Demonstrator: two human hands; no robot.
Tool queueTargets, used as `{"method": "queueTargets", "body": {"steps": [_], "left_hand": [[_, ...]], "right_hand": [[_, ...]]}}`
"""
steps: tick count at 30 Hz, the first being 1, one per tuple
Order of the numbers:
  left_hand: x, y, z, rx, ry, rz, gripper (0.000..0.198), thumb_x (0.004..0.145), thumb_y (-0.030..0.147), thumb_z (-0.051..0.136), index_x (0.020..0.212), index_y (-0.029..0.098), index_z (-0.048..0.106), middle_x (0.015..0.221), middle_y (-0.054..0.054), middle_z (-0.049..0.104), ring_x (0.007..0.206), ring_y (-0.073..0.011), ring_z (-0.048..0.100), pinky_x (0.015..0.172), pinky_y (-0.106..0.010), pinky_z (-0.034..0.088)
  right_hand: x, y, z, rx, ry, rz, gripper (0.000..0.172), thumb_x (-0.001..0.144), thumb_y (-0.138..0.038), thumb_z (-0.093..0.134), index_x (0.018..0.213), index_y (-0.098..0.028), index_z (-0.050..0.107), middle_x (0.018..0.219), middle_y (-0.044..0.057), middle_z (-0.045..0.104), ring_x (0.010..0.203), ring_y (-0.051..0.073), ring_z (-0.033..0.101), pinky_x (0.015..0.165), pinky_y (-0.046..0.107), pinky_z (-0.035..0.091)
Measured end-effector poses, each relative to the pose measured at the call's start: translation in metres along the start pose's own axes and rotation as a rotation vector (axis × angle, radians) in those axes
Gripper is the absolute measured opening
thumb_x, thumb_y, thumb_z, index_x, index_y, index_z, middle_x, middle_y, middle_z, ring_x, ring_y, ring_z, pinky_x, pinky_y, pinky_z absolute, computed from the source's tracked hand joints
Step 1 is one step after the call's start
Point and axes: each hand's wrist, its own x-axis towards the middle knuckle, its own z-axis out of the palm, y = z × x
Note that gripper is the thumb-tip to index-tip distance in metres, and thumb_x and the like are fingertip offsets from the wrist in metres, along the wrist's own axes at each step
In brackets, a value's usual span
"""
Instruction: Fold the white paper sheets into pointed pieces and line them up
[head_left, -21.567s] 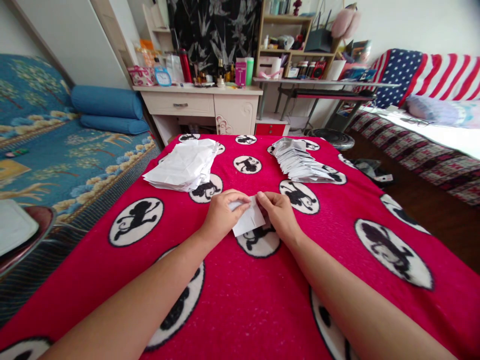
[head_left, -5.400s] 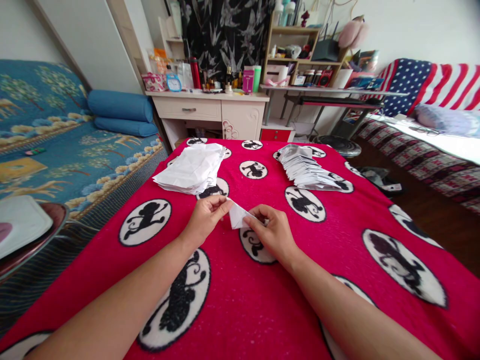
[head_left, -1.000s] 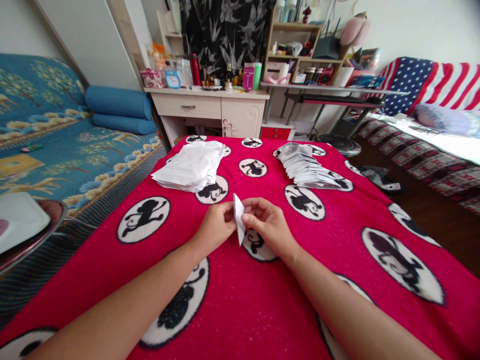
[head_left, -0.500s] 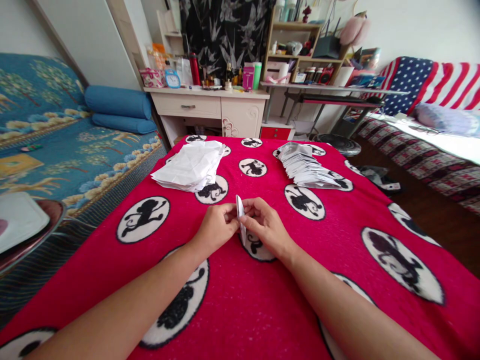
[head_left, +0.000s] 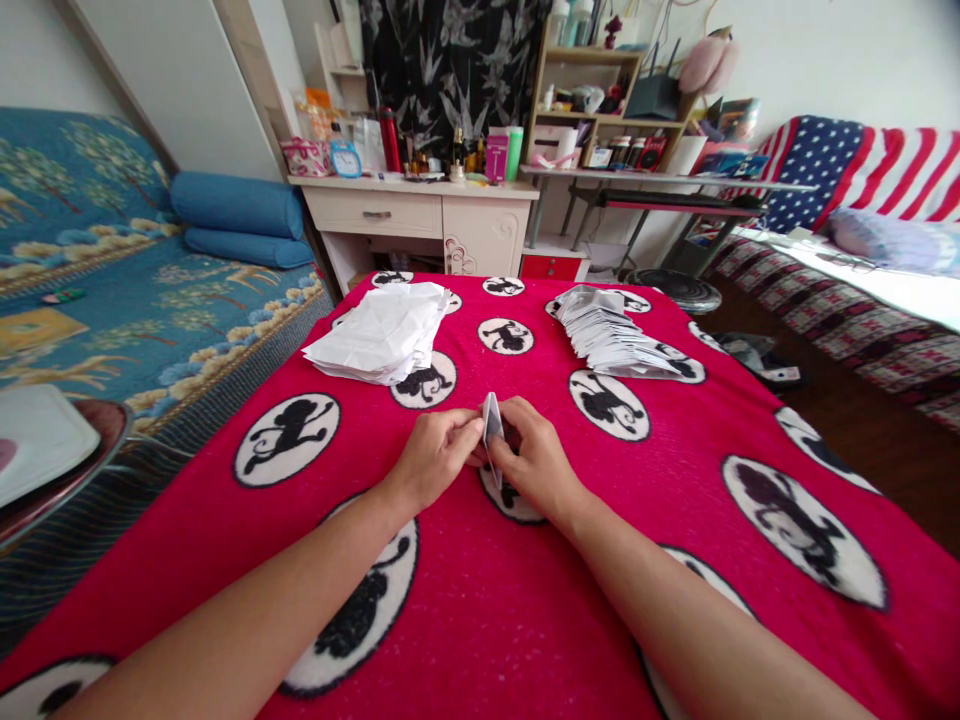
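A small folded piece of white paper [head_left: 492, 425] stands on edge between my hands, over the middle of the red cloth. My left hand [head_left: 437, 448] pinches its left side between thumb and fingers. On the other side my right hand [head_left: 532, 455] grips it, the thumb pressed to the near face and the fingers partly hidden behind. Beyond my left hand lies a pile of flat, creased white sheets [head_left: 382, 330]. Past my right hand, a fanned row of folded papers [head_left: 611, 335] rests on the cloth.
A red cloth with monkey-print ovals [head_left: 480, 620] covers the table. To the left are a blue patterned sofa [head_left: 172, 300] and a tray [head_left: 112, 430]. A white dresser [head_left: 375, 210] and a shelf desk [head_left: 660, 182] stand behind; a bed [head_left: 840, 310] is at the right.
The folded paper has shifted slightly right and now shows a parted, narrow peak at its top. My left thumb has moved up onto its side.
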Motion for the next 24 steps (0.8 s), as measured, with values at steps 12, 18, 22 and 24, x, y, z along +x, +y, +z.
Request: {"method": "queueTargets", "body": {"steps": [12, 18, 22, 24], "left_hand": [[0.01, -0.003, 0.01, 0.748, 0.311, 0.286, 0.013, 0.076, 0.012, 0.053, 0.082, 0.015, 0.064, 0.083, -0.007, 0.067, 0.079, -0.02, 0.062, 0.076, -0.031, 0.049], [0.011, -0.002, 0.009, 0.699, 0.312, 0.322, 0.026, 0.074, 0.008, 0.052, 0.095, 0.015, 0.066, 0.09, -0.007, 0.07, 0.083, -0.0203, 0.064, 0.079, -0.031, 0.05], [0.01, -0.002, 0.005, 0.62, 0.272, 0.248, 0.029, 0.071, 0.007, 0.053, 0.095, 0.017, 0.065, 0.083, -0.003, 0.07, 0.074, -0.018, 0.065, 0.07, -0.028, 0.051], [0.01, -0.004, 0.003, 0.568, 0.259, 0.213, 0.03, 0.071, 0.007, 0.054, 0.096, 0.018, 0.064, 0.082, -0.003, 0.07, 0.074, -0.0176, 0.066, 0.069, -0.027, 0.052]], "right_hand": [[-0.002, -0.001, 0.005, -0.034, 0.172, -0.132, 0.038, 0.072, 0.0, 0.049, 0.101, -0.017, 0.065, 0.087, 0.004, 0.059, 0.076, 0.015, 0.056, 0.067, 0.024, 0.045], [-0.001, 0.0, 0.006, -0.013, 0.206, -0.062, 0.033, 0.07, -0.004, 0.051, 0.096, -0.018, 0.065, 0.081, 0.002, 0.061, 0.073, 0.015, 0.057, 0.063, 0.024, 0.045], [-0.001, 0.0, 0.005, 0.058, 0.22, 0.107, 0.019, 0.067, -0.008, 0.051, 0.081, -0.018, 0.06, 0.074, 0.001, 0.061, 0.065, 0.014, 0.056, 0.056, 0.023, 0.044], [-0.001, 0.0, 0.004, 0.169, 0.196, 0.219, 0.015, 0.067, -0.01, 0.05, 0.077, -0.019, 0.057, 0.067, -0.001, 0.059, 0.058, 0.012, 0.055, 0.051, 0.022, 0.043]]}}
